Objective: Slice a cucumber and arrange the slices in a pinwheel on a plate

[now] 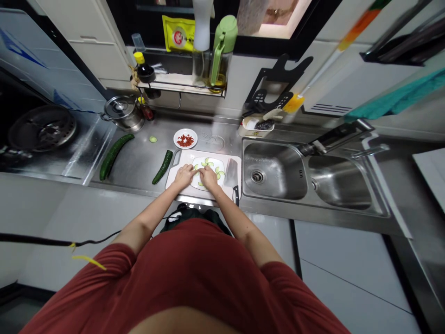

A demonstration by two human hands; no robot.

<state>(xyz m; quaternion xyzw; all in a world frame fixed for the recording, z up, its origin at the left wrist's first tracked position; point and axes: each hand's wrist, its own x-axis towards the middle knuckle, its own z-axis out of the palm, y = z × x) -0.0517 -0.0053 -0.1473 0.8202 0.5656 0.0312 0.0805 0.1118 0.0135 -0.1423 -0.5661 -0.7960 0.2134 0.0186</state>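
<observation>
A white plate (212, 183) lies on a pale cutting board (179, 184), with thin green-edged cucumber slices (220, 173) set in curved groups around it. Over the plate's left part, my left hand (184, 177) and my right hand (208, 178) come together with fingers closed at the tips. Whatever is pinched between them is too small to make out. To the right of the plate rests a kitchen knife (232, 178) with a black handle. A shorter piece of cucumber (162, 167) lies just left of the board.
A whole cucumber (115, 157) and a small cut end (153, 139) lie farther left. Behind the board is a small dish of chopped red pieces (185, 139). A double sink (274, 169) adjoins on the right; a pot (124, 112) and wok (42, 127) stand left.
</observation>
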